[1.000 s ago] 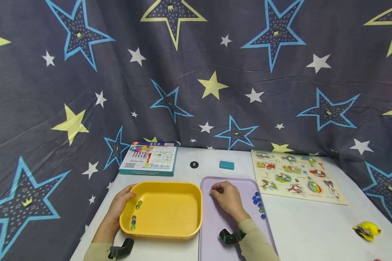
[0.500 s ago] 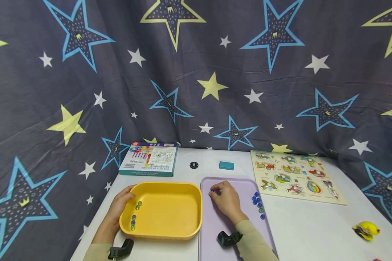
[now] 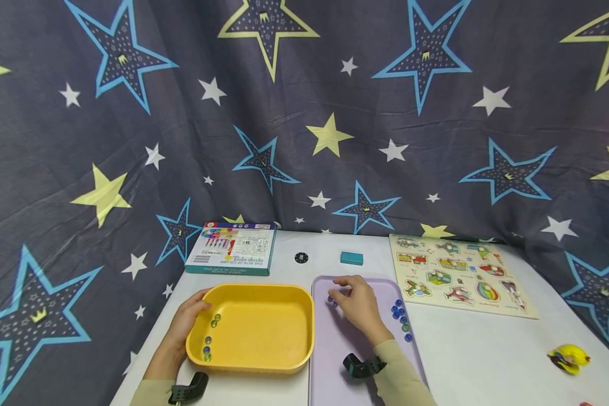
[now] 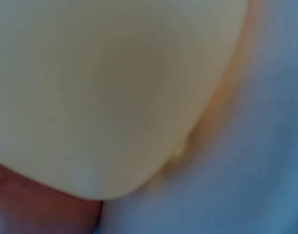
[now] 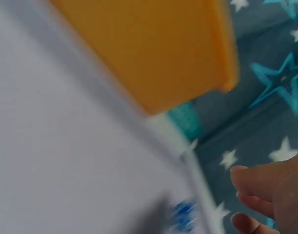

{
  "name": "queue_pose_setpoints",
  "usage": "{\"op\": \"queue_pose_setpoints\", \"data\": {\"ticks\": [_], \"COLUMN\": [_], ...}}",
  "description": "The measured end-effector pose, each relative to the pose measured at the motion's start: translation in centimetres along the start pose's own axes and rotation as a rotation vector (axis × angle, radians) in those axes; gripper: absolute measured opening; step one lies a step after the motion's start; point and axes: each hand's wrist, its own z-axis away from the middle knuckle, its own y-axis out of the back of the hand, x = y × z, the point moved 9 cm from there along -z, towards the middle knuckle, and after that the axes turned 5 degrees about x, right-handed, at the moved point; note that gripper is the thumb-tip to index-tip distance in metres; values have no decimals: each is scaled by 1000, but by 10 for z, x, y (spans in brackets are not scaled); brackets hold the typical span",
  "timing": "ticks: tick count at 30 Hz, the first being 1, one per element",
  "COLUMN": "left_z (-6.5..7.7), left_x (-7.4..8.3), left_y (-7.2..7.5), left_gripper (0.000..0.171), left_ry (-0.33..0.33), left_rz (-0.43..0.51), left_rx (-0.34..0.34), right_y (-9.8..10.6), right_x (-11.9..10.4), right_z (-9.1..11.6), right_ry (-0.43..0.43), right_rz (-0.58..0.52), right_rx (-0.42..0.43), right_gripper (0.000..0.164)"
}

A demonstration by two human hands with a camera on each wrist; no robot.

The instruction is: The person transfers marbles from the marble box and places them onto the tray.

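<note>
At the left end of a yellow plastic tub (image 3: pixel 264 332), my left hand (image 3: pixel 184 320) grips the rim, thumb on the inner side. Several green and blue glass marbles (image 3: pixel 207 349) lie along the tub's left side. My right hand (image 3: pixel 360 304) hovers over the lilac tray (image 3: pixel 330 361), thumb and fingers parted with nothing visible between them. Just below its fingertips sits a small cluster of blue marbles (image 3: pixel 332 301), blurred in the right wrist view (image 5: pixel 184 214). More blue marbles and a green one (image 3: pixel 400 313) line the tray's right edge. The left wrist view is mostly the blurred tub wall (image 4: pixel 115 97).
Behind the tub lies a boxed toy set (image 3: pixel 230 248). A black round chip (image 3: pixel 301 257) and a teal block (image 3: pixel 352 257) stand at the back. A wooden picture puzzle (image 3: pixel 462 276) is back right, a yellow toy (image 3: pixel 569 358) far right. A star-patterned curtain (image 3: pixel 304 113) hangs behind.
My right hand has lifted slightly and moved right, its fingers parting and uncovering the blue marbles on the tray. The left hand stays on the tub; marbles at its lower left have shifted slightly.
</note>
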Motion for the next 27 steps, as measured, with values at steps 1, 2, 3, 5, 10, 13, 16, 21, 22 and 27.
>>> {"op": "queue_pose_setpoints", "data": {"ticks": [1,2,3,5,10,13,16,21,22,27], "left_z": [0,0,0,0,-1,-2,-4,-5,-5,-4], "left_x": [0,-1,-1,-1,-2,-2,-2,-2,-2,0], "left_y": [0,0,0,0,1,1,0,0,0,2], "left_gripper": [44,44,44,44,43,43,44,44,44,43], "left_ry": [2,3,4,4,2,-2,-4,-14,-19,-30], "left_rz": [2,4,4,5,8,12,12,-1,-5,-3], "left_rx": [0,-1,-3,-3,3,8,2,0,2,5], "right_y": [4,8,11,16,9,-12,-45,-107,-117,-148], "right_x": [-5,-12,-20,-40,-113,-157,-182,-188,-187,-186], "right_z": [-1,-1,0,3,23,40,55,72,75,82], "right_ry": [1,0,2,19,182,307,351,307,301,298], "right_rz": [-34,-79,-126,-214,-366,-365,-293,-116,-89,12], "right_rx": [7,12,17,24,-38,-154,-319,-579,-610,-689], "right_gripper": [24,23,21,17,9,8,10,16,18,24]}}
